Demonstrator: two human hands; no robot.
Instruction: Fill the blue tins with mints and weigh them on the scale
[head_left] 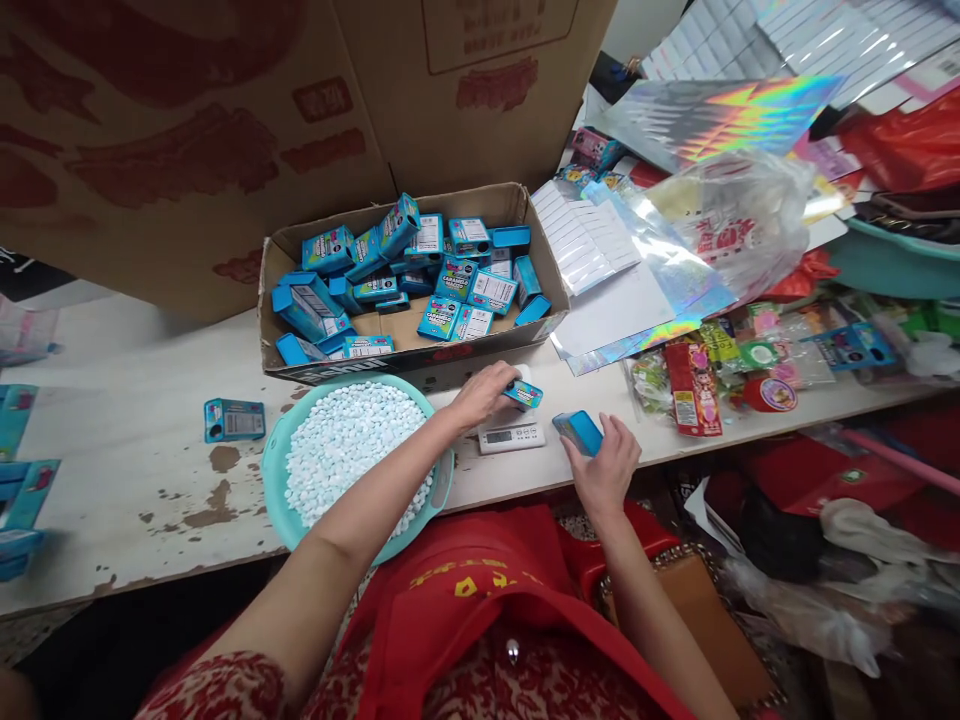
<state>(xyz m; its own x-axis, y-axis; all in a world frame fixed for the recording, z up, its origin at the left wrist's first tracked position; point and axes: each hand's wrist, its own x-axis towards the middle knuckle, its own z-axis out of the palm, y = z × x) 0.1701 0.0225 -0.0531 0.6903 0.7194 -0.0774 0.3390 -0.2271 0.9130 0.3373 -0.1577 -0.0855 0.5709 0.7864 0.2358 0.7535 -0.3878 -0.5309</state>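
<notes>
My left hand [486, 396] reaches over a small white scale [511, 438], its fingers closed on a small blue box [523, 393]. To the right of the scale, my right hand [606, 462] has its thumb and fingers around another blue box [579, 432], which is tilted with an end toward me. A turquoise basin [276, 500] full of small white and pale blue candies [349, 450] sits under my left forearm. Behind the scale stands an open cardboard box [420, 356] holding several blue candy boxes [457, 276].
One blue box [235, 420] lies on the worn white table [150, 400] at left. A tall carton [225, 130] rises behind. Shiny sheets [675, 300], a plastic bag [735, 225] and candy packets [694, 390] cover the right side.
</notes>
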